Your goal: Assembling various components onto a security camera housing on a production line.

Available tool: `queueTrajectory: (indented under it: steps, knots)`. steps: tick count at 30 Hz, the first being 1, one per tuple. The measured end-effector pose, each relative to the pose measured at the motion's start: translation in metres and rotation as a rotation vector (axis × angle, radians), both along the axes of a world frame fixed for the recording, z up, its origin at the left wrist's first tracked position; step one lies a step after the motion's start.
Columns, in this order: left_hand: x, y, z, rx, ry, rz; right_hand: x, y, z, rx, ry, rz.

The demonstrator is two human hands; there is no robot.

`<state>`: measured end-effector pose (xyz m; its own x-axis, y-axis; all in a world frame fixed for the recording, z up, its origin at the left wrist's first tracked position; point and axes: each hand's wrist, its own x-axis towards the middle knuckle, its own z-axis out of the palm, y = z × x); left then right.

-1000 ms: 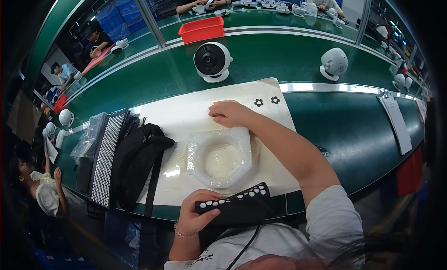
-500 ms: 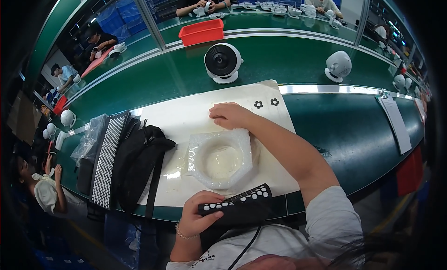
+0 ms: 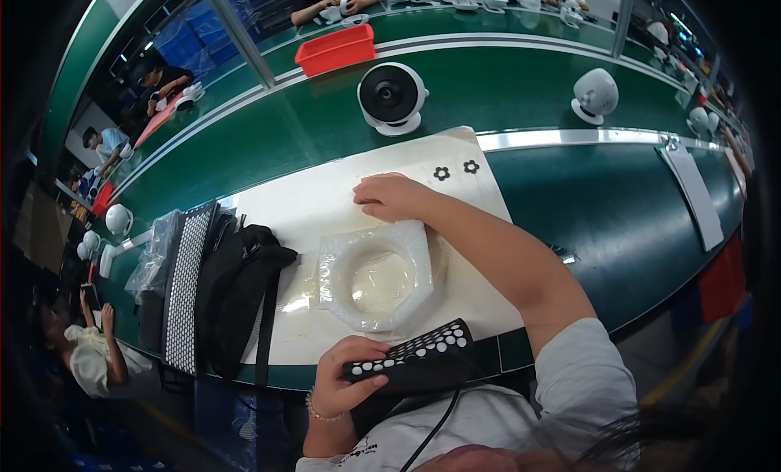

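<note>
My left hand (image 3: pixel 342 378) grips one end of a black strip with rows of white round dots (image 3: pixel 423 350), thumb on the near side and fingers on the far side. The strip is held tilted at the bench's front edge, close to my body. Beyond it sits a white octagonal foam ring (image 3: pixel 413 282) wrapped in clear film, with a round hollow in its middle. My right hand (image 3: pixel 393 196) rests on the white mat (image 3: pixel 313 203) just past the ring, fingers stretched out and nothing visible in them. Its forearm passes along the ring's right side.
Left of the ring lie a black fabric bag (image 3: pixel 236 293), a white-dotted black panel (image 3: pixel 185 293) and clear plastic wrap (image 3: pixel 154 260). Two white round camera-like devices (image 3: pixel 391 98) stand behind the mat. A red bin (image 3: pixel 335 50), a clipboard (image 3: pixel 690 191) and co-workers are farther off.
The dotted strip has turned so more of its dotted face shows, still in my left hand. My right hand stays on the mat. The whole view has shifted slightly.
</note>
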<state>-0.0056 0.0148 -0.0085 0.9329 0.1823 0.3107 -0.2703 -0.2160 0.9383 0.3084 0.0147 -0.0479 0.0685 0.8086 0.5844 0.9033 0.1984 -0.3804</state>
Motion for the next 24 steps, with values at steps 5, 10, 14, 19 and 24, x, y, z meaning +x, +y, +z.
queueTrajectory:
  steps: [5, 10, 14, 19, 24]
  knots:
    - [0.002, -0.003, 0.002, 0.036, 0.008, 0.013, -0.005, -0.006, 0.02, -0.367, 0.108, -0.018]
    - [0.003, -0.002, 0.003, 0.044, 0.002, -0.006, -0.005, -0.009, 0.022, -0.39, 0.088, -0.033]
    - [0.001, -0.002, 0.003, 0.044, 0.001, 0.002, -0.007, -0.008, 0.023, -0.408, 0.112, -0.045]
    - [0.001, -0.002, 0.003, 0.061, -0.006, 0.001, -0.002, -0.002, 0.003, -0.167, 0.028, -0.013]
    - [0.001, -0.003, 0.004, 0.077, 0.005, 0.006, -0.004, -0.005, 0.01, -0.173, 0.019, -0.013]
